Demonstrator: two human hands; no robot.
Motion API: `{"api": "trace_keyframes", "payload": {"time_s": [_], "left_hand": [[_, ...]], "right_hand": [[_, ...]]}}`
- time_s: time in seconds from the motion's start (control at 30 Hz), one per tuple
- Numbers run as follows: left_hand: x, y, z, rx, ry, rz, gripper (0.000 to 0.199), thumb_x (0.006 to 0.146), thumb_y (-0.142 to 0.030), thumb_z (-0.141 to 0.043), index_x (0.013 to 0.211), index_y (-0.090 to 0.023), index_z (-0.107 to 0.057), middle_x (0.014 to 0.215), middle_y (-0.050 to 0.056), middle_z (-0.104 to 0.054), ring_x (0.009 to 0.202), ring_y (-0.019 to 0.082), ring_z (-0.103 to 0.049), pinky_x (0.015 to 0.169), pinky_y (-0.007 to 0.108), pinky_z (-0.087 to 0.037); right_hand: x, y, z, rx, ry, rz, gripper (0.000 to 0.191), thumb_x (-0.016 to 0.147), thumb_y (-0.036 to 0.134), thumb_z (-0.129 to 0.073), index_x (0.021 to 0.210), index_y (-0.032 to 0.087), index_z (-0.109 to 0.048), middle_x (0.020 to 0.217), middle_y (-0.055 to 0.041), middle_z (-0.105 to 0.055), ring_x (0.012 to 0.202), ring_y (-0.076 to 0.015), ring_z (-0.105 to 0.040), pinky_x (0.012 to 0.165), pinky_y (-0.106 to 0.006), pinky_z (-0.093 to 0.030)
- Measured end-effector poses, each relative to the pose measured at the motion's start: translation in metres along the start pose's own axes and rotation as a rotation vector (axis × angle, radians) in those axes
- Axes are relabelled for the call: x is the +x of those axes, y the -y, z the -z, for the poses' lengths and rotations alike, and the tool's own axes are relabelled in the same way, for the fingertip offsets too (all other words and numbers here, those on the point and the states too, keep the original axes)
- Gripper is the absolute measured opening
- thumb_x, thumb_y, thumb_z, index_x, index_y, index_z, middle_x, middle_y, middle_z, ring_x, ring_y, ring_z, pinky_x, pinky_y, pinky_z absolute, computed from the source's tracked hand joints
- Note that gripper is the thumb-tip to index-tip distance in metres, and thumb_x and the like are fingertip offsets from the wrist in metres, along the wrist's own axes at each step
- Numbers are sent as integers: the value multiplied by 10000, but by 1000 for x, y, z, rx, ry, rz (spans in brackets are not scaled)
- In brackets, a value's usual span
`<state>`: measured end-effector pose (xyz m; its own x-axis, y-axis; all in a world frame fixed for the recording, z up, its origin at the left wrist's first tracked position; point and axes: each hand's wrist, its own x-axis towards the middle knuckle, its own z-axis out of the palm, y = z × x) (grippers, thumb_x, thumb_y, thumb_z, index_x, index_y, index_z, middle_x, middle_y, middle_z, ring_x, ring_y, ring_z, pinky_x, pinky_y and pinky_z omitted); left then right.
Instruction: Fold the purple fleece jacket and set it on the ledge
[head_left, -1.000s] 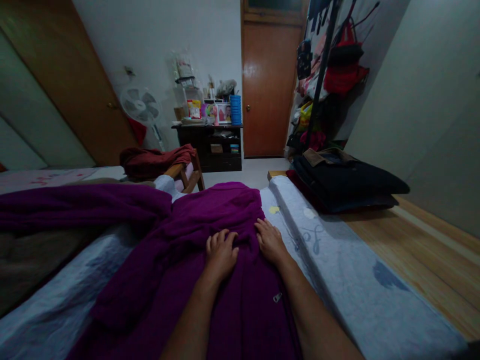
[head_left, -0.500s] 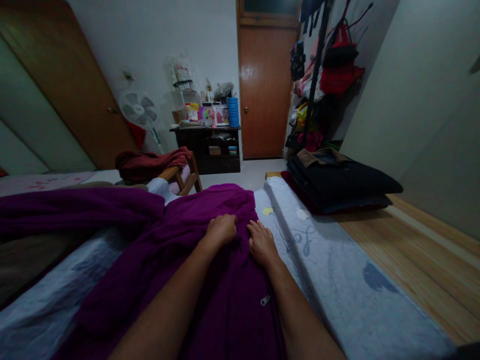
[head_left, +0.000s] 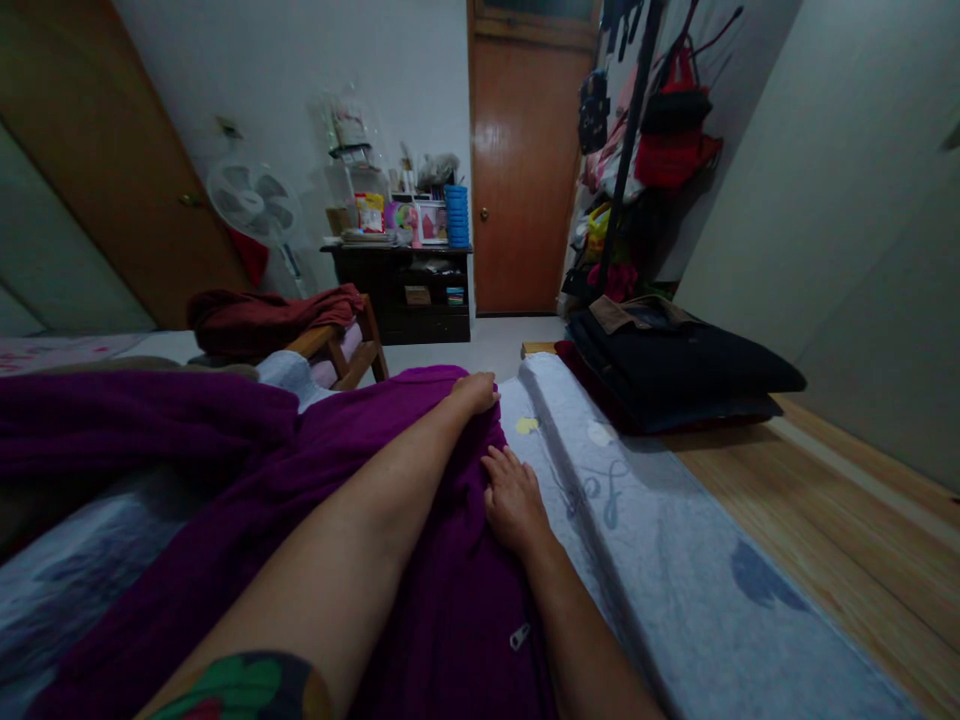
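Observation:
A purple zip jacket (head_left: pixel 450 610) lies spread over the bed, one sleeve (head_left: pixel 150 415) stretched out to the left. My left hand (head_left: pixel 476 392) reaches to the jacket's far right corner, its fingers curled over the cloth there. Nearer to me, my right hand (head_left: pixel 515 505) rests on the jacket's right edge with fingers outstretched and slightly apart. A metal zipper pull (head_left: pixel 519 636) shows on the jacket close to my right forearm. My left forearm covers part of the jacket's middle.
Folded dark clothes (head_left: pixel 675 365) are stacked at the right, by a bare wooden board (head_left: pixel 847 490). A pale patterned sheet (head_left: pixel 675 560) covers the bed. Beyond stand a wooden chair (head_left: pixel 367 345) with reddish cloth (head_left: pixel 274 322), a fan (head_left: pixel 255 203) and a dark cabinet (head_left: pixel 360 290).
My left hand has moved forward and slightly right, from the jacket's middle to its far corner. My right hand stays on the right edge. The view has shifted slightly.

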<state>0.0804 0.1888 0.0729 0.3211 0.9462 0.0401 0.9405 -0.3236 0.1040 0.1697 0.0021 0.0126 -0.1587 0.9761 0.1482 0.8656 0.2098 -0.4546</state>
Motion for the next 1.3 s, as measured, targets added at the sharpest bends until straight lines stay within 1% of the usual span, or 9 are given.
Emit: {"api": "trace_keyframes", "payload": {"time_s": [0.17,0.3,0.4,0.5,0.7,0.83,1.0,1.13,1.3], "left_hand": [[15,3,-4,-32,64,104,549,741,-412,-669,1218,-156,-583,1205,164,-651,1096,281,-625,868,306,-491],[25,8,-3,-69,151,123,483,703,-410,-681,1107,-145,-672,1126,159,-695,1040,275,-653,817,265,-497],[33,15,0,-104,188,150,470,717,-444,-653,1071,-139,-698,1135,177,-690,1064,299,-642,836,285,-491],[40,19,4,-165,204,157,421,703,-365,-671,1055,-139,-710,1101,163,-705,1039,295,-652,839,278,-486],[44,16,5,-360,126,143,600,712,-189,-678,1300,-185,-561,1051,60,-725,839,182,-683,694,218,-504],[39,12,-6,-454,42,130,517,778,-153,-623,1290,-174,-556,992,35,-729,759,136,-664,651,204,-501],[37,14,-18,-413,-2,102,424,794,-181,-598,1217,-151,-606,1057,73,-719,894,179,-669,770,233,-506],[40,15,-19,-309,52,33,530,709,-144,-650,1234,-192,-600,1206,88,-669,1084,211,-623,901,241,-459],[44,10,-17,-234,115,-16,552,711,-141,-647,1254,-231,-599,1200,81,-678,1084,215,-632,908,243,-449]], "right_hand": [[1,-1,-1,22,6,-10,549,836,176,-388,1375,218,-482,1508,-12,-389,1423,-205,-253,1153,-450,-184],[1,-1,-1,36,4,-12,539,847,174,-384,1375,223,-482,1508,-10,-389,1422,-203,-254,1151,-443,-188],[0,-1,-1,36,-2,-12,535,850,174,-383,1374,227,-483,1506,-7,-393,1420,-206,-259,1149,-440,-193],[1,-1,-2,28,-4,-16,522,857,180,-388,1365,231,-493,1502,-2,-398,1417,-204,-265,1153,-433,-187],[1,-1,-3,16,-18,-19,524,851,171,-404,1363,235,-497,1501,-10,-401,1416,-202,-273,1157,-430,-176],[1,-1,-3,20,-23,-19,532,844,168,-410,1364,241,-496,1498,-13,-405,1416,-201,-274,1157,-426,-178],[0,0,-3,28,-20,-26,533,849,169,-401,1370,236,-488,1502,-2,-399,1419,-199,-265,1160,-439,-174],[1,0,-3,-3,-6,-31,526,855,181,-409,1371,245,-482,1504,-9,-394,1420,-198,-265,1152,-447,-201],[1,0,-3,26,-10,-31,526,854,187,-407,1372,241,-481,1503,-3,-396,1421,-199,-260,1151,-450,-202]]}}
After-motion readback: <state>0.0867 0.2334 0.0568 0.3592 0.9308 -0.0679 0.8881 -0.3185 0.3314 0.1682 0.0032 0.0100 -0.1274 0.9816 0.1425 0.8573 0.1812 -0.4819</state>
